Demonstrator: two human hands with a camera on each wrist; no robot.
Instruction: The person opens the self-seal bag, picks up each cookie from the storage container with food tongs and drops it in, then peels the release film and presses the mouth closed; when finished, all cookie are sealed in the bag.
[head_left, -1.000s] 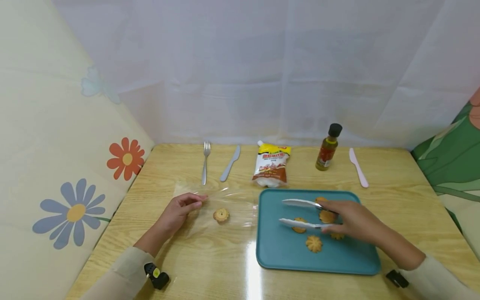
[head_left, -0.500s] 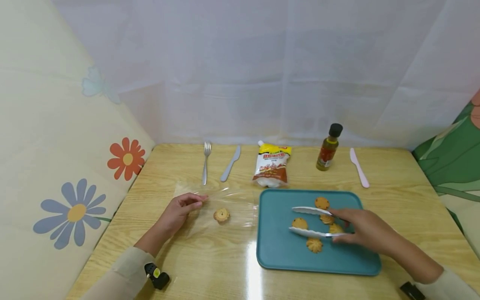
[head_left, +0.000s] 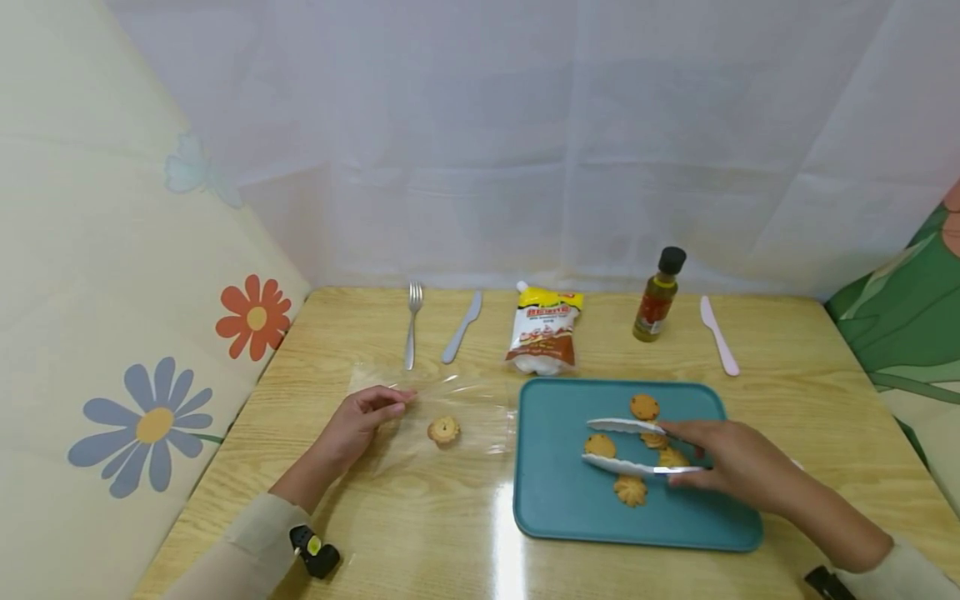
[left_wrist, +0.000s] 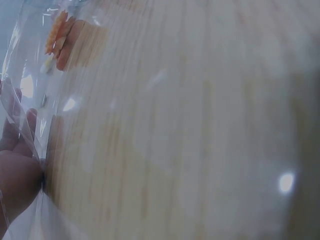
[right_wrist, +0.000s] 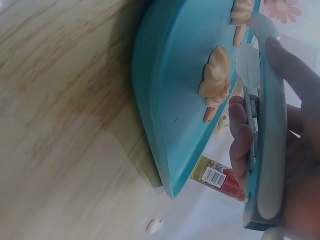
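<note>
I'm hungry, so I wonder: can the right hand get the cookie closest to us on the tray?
Probably yes. Nothing seems to cover that cookie, and the right hand holds spread tongs close beside it. They'd likely have to move over it first.

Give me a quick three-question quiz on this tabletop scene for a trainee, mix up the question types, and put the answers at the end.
1. Which tool does the right hand hold over the teal tray?
2. True or false: every visible cookie is on the tray.
3. Fill in the blank: in the head view, between the fork and the capped pouch lies a ____.

Key:
1. A pair of tongs.
2. False: one cookie lies off the tray, near the left hand.
3. Gray knife.
</note>
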